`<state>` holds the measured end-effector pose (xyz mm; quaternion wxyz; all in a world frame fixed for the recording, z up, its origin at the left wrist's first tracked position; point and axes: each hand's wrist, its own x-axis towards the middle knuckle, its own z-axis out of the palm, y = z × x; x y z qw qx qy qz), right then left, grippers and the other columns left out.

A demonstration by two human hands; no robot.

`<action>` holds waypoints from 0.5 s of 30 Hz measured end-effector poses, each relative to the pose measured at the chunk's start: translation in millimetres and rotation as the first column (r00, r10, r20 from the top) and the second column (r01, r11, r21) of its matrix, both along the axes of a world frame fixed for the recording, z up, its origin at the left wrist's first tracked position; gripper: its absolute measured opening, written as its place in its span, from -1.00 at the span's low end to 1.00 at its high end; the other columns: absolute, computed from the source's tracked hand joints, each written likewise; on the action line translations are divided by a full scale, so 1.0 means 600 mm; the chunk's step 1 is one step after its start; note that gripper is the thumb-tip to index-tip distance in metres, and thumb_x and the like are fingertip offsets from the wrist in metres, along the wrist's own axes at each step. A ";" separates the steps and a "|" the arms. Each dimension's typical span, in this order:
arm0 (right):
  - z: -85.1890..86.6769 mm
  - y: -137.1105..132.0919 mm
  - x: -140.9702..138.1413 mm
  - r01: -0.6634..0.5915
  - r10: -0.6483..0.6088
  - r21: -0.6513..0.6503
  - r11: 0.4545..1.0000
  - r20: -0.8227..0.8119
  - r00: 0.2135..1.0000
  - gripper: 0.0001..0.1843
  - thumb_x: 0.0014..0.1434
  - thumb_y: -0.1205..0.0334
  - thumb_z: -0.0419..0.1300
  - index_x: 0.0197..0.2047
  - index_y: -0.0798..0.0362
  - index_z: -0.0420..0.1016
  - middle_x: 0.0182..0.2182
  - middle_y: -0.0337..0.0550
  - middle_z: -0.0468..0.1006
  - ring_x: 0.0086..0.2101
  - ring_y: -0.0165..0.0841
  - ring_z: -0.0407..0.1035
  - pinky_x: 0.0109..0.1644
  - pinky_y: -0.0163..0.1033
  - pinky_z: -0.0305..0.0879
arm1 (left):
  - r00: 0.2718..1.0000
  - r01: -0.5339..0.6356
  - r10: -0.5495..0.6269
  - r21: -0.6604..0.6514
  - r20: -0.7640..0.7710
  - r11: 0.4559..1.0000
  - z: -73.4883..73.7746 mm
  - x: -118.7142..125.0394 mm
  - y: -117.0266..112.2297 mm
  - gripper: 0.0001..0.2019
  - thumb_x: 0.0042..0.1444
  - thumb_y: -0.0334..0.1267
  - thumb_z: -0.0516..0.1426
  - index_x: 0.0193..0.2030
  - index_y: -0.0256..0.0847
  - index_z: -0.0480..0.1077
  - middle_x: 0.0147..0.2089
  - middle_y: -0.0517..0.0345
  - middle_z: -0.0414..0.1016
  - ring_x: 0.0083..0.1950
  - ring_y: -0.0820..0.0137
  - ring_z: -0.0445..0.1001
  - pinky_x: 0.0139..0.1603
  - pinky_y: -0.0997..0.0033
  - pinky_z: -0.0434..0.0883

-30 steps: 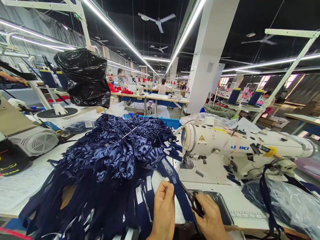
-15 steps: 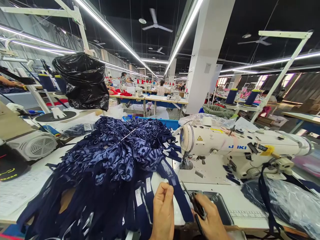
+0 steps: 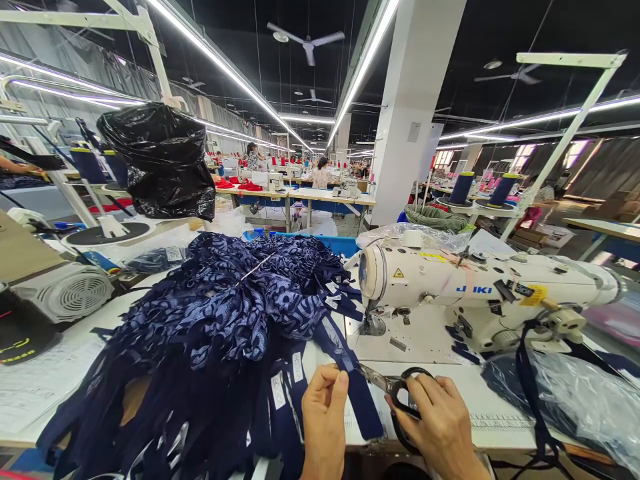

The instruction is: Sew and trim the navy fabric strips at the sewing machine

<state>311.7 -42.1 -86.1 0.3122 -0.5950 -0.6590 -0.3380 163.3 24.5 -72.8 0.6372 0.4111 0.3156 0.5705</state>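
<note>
While gripping scissors (image 3: 390, 385) in the right hand (image 3: 437, 417) over the front edge of the table (image 3: 475, 393), aiming them at a strap (image 3: 364, 403). Pinching with the left hand (image 3: 324, 413) just beside; cannot tell on what. Could nick strap or finger (image 3: 341, 381), through working so close. Counted: one scissors, one machine (image 3: 425, 280), two labels (image 3: 278, 391) nearest that edge.

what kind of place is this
Most likely a garment factory's sewing floor: a JUKI sewing machine stands on the near table, a big heap of navy fabric pieces lies beside it, and more workbenches with machines show further back.
</note>
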 end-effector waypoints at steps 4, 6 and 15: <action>0.000 -0.002 0.004 0.025 -0.026 0.010 1.000 0.097 0.995 -0.81 0.14 0.18 0.08 -0.38 0.15 0.34 -0.59 -0.17 0.33 -0.54 -0.37 0.14 -0.37 -0.20 0.03 | 1.000 -0.018 0.019 0.007 -0.018 1.000 0.000 0.000 0.002 -0.67 -0.17 -0.05 0.25 -0.59 -0.24 0.27 -0.55 0.28 0.16 -0.45 0.50 0.13 -0.39 0.57 0.18; -0.001 -0.002 0.004 0.030 -0.031 0.008 1.000 0.070 0.997 -0.82 0.14 0.19 0.09 -0.43 0.11 0.31 -0.63 -0.22 0.29 -0.57 -0.39 0.09 -0.42 -0.22 0.00 | 0.999 -0.025 0.025 0.010 -0.023 1.000 0.000 -0.001 0.002 -0.67 -0.17 -0.04 0.25 -0.59 -0.24 0.27 -0.54 0.28 0.16 -0.45 0.49 0.14 -0.38 0.56 0.18; -0.013 -0.006 -0.007 -0.143 0.026 -0.234 0.962 -0.442 0.896 -0.79 0.12 0.06 0.05 -0.37 0.03 0.30 -0.55 -0.23 0.39 -0.53 -0.37 0.26 -0.49 -0.31 0.20 | 0.975 0.139 -0.106 -0.166 0.193 0.976 0.018 -0.006 -0.001 -0.67 -0.19 -0.08 0.28 -0.55 -0.24 0.25 -0.55 0.31 0.17 -0.45 0.52 0.12 -0.32 0.54 0.19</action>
